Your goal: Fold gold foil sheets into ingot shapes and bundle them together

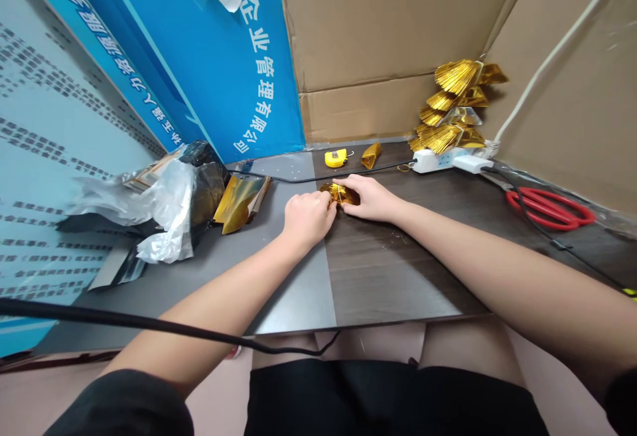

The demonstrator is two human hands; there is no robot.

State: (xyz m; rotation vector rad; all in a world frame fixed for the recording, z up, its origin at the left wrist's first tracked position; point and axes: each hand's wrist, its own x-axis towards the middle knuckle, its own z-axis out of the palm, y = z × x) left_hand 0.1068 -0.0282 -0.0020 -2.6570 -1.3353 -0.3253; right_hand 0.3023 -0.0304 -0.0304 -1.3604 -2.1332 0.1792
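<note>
My left hand [308, 216] and my right hand [371, 198] meet over a small piece of gold foil [340, 193] on the dark tabletop [388, 270]. Both hands pinch the foil from either side, with the fingers curled onto it. The foil lies flat on the table and is partly hidden by my fingers. A folded gold foil piece [371, 154] lies further back, next to a yellow tape measure [336, 157].
A stack of gold foil sheets [241, 202] lies left of my hands beside crumpled plastic bags [159, 207]. Finished gold folded pieces [455, 107] pile up at the back right above a white power strip [438, 159]. Red scissors [550, 208] lie right. Cardboard walls [378, 38] stand behind.
</note>
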